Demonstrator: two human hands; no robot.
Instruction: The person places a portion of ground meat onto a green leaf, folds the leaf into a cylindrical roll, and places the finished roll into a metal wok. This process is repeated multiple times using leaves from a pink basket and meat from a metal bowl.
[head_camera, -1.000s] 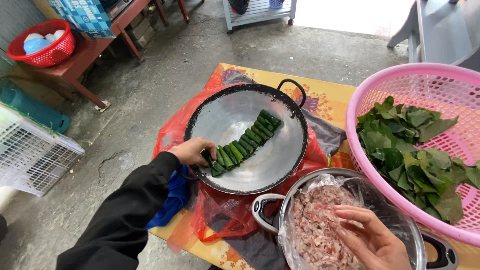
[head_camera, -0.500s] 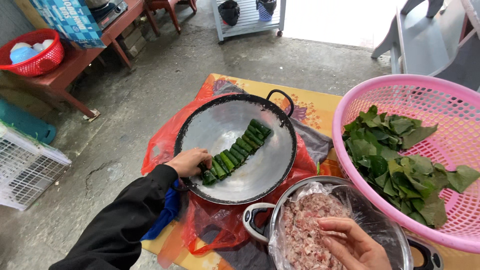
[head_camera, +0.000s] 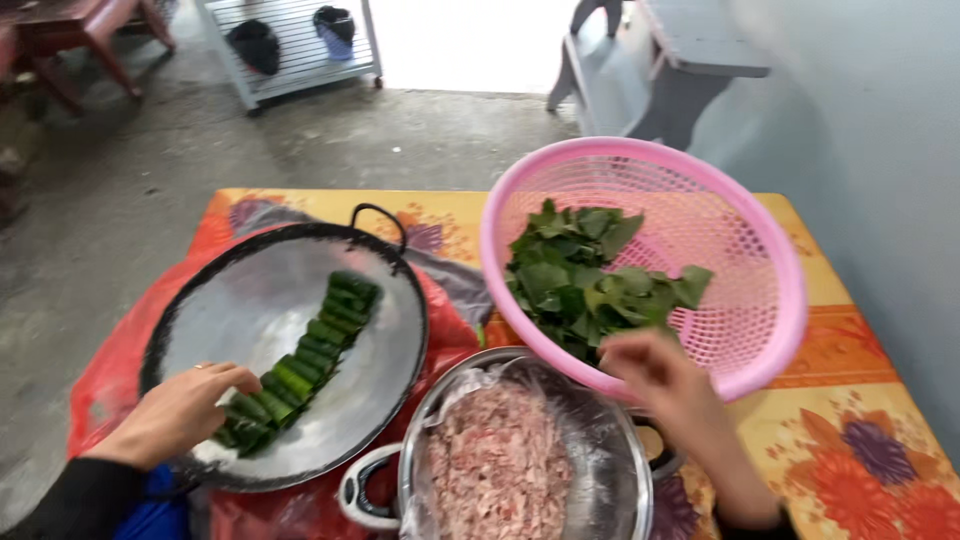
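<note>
My left hand (head_camera: 180, 408) rests inside a wide metal pan (head_camera: 240, 300), its fingertips touching the near end of a row of green leaf rolls (head_camera: 305, 360). My right hand (head_camera: 665, 385) is raised at the near rim of a pink plastic basket (head_camera: 745, 215) that holds loose green leaves (head_camera: 585, 275); it is blurred and whether it grips anything is unclear. Below it stands a steel pot (head_camera: 600, 440) lined with clear plastic and filled with minced meat (head_camera: 495, 465).
Everything sits on a low table with an orange flowered cloth (head_camera: 860, 440). A red plastic bag (head_camera: 110, 370) lies under the pan. Beyond the table are a concrete floor, a wire rack (head_camera: 290, 40) and a grey bench (head_camera: 670, 50).
My right hand has lifted from the minced meat up to the basket's rim. The view has swung right. My left hand stays at the end of the rolls.
</note>
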